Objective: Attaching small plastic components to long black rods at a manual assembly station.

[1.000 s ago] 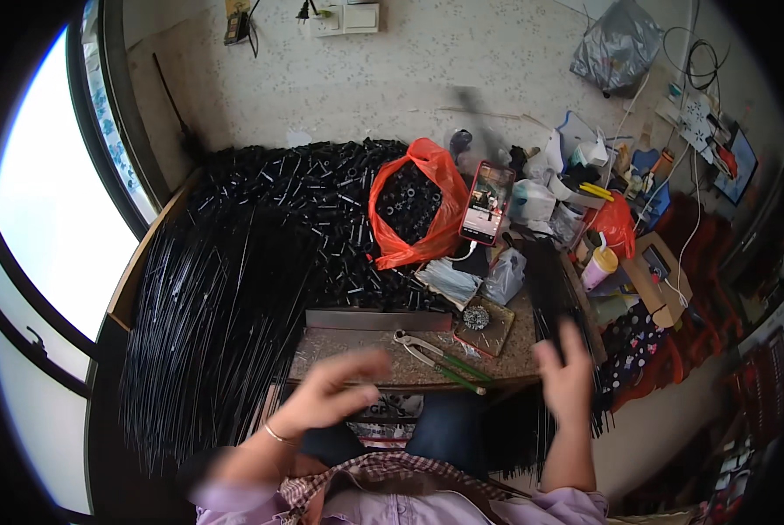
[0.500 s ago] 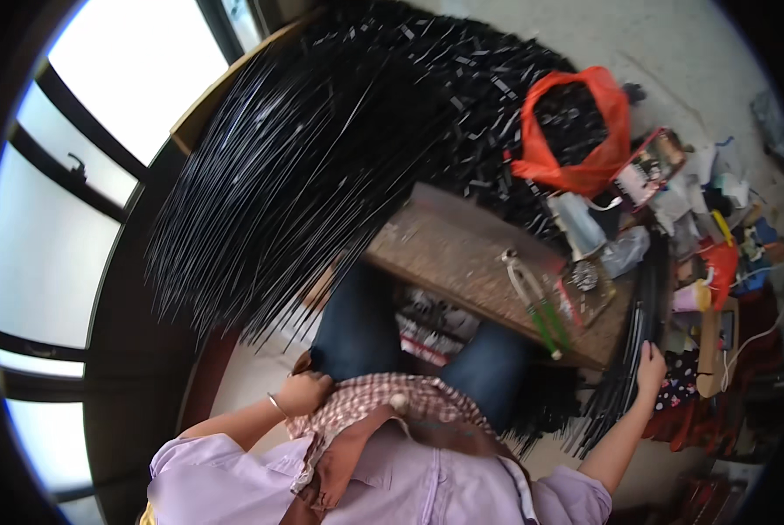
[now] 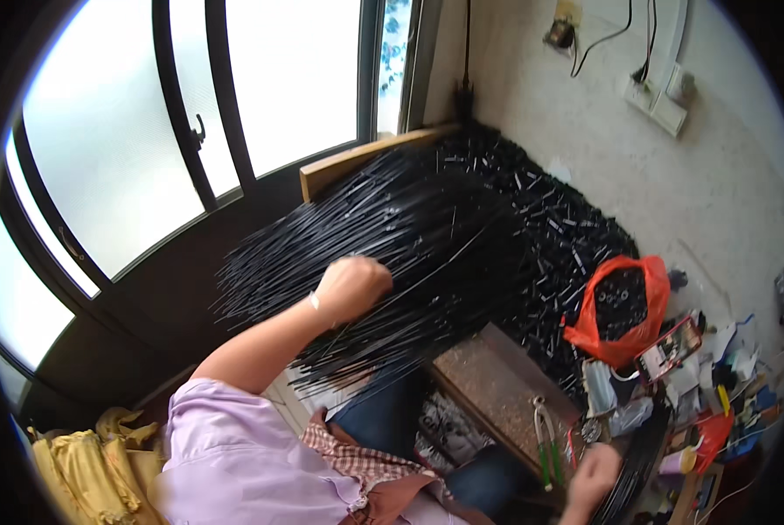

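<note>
A large bundle of long, thin black strips (image 3: 322, 236) fans out in front of me on the left. My left hand (image 3: 354, 287) is raised over it with the fingers curled closed; whatever is in them, if anything, is hidden. At the lower right, my right hand (image 3: 595, 470) is smeared by motion, so its grip is unclear. It is nearest to green-handled pliers (image 3: 546, 444) lying on a worn wooden bench (image 3: 484, 372). More black strips (image 3: 630, 477) lie in a bunch beside the bench's right end, close to that hand.
Short black pieces (image 3: 549, 227) are heaped against the wall. A red plastic bag (image 3: 584, 328) holds more dark pieces. Right of it are a propped phone (image 3: 670, 346) and assorted clutter. A wooden board (image 3: 374, 157) edges the pile below the windows. Yellow cloth (image 3: 103, 477) lies at lower left.
My left hand has risen from my lap to over the strip bundle. My right hand has moved off the strips beside the bench. The view has turned left and up.
</note>
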`<control>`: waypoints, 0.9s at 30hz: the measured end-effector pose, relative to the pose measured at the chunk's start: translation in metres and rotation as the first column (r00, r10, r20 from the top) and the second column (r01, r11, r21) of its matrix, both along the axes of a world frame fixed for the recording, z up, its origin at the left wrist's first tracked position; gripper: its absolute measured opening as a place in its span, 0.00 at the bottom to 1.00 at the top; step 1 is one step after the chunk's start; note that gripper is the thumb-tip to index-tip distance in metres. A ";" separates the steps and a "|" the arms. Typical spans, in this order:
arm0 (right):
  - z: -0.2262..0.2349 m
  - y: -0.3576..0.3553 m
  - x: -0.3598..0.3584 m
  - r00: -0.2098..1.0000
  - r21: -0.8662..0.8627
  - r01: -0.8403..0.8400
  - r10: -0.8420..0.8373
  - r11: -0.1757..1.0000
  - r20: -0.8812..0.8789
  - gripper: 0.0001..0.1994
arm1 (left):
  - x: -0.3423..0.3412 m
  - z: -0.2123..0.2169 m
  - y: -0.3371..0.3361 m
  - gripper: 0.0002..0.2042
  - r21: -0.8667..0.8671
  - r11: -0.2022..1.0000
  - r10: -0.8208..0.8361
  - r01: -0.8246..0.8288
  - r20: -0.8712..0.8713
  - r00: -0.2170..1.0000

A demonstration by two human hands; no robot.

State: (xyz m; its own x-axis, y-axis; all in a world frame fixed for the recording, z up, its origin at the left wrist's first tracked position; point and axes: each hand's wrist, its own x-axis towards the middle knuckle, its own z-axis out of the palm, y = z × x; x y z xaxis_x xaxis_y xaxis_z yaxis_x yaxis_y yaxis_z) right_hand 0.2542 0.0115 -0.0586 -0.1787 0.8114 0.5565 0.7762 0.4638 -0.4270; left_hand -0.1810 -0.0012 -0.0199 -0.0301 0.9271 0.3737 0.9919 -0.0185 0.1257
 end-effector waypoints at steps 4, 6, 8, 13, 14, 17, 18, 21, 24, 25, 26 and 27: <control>-0.032 0.017 -0.043 0.932 0.026 -0.313 0.302 0.949 0.199 0.10 | -0.037 -0.023 0.057 0.06 0.014 0.926 0.374 -0.376 -0.150 0.915; -0.045 0.021 -0.045 0.931 -0.063 -0.285 0.292 0.957 0.219 0.11 | -0.040 -0.023 0.072 0.07 -0.099 0.854 0.498 -0.510 -0.128 0.858; -0.079 0.022 -0.027 0.931 -0.081 -0.267 0.279 0.960 0.238 0.13 | -0.042 -0.019 0.076 0.08 -0.183 0.860 0.461 -0.476 -0.122 0.879; -0.135 0.015 0.009 0.917 -0.132 -0.196 0.230 0.972 0.326 0.08 | -0.067 -0.016 0.072 0.12 -0.157 0.946 0.304 -0.284 0.121 0.945; -0.138 0.014 0.015 0.915 -0.126 -0.198 0.229 0.972 0.331 0.08 | -0.065 -0.016 0.069 0.12 -0.152 0.946 0.305 -0.285 0.127 0.944; -0.149 0.013 0.029 0.932 -0.125 -0.189 0.218 0.974 0.290 0.08 | -0.060 -0.027 0.066 0.09 -0.063 0.963 0.263 -0.263 -0.009 0.965; -0.152 0.011 0.035 0.931 -0.125 -0.187 0.217 0.974 0.294 0.08 | -0.058 -0.028 0.066 0.09 -0.063 0.963 0.262 -0.262 -0.004 0.965; -0.156 0.007 0.046 0.946 -0.141 -0.123 0.159 0.982 0.282 0.08 | -0.057 -0.032 0.073 0.05 0.037 0.942 0.336 -0.334 -0.060 0.940; -0.147 0.005 0.042 0.952 -0.174 -0.116 0.159 0.978 0.262 0.08 | -0.063 -0.034 0.074 0.02 0.233 0.906 0.377 -0.354 -0.062 0.924; -0.147 0.005 0.040 0.953 -0.174 -0.118 0.161 0.978 0.256 0.08 | -0.063 -0.030 0.073 0.03 0.322 0.886 0.361 -0.333 -0.032 0.932; -0.146 0.005 0.038 0.954 -0.174 -0.121 0.163 0.977 0.250 0.08 | -0.059 -0.025 0.072 0.04 0.296 0.876 0.375 -0.380 0.077 0.924; -0.146 0.005 0.037 0.956 -0.176 -0.113 0.155 0.978 0.251 0.08 | -0.056 -0.021 0.072 0.04 0.271 0.882 0.366 -0.384 0.118 0.923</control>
State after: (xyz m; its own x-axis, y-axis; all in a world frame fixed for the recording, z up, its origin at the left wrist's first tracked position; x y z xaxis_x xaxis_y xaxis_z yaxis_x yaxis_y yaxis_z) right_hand 0.2914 0.0170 -0.2048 -0.4138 0.8435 0.3425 0.8058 0.5144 -0.2934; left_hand -0.2371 0.0704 -0.0405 -0.3861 0.6963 0.6050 0.9221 0.3094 0.2324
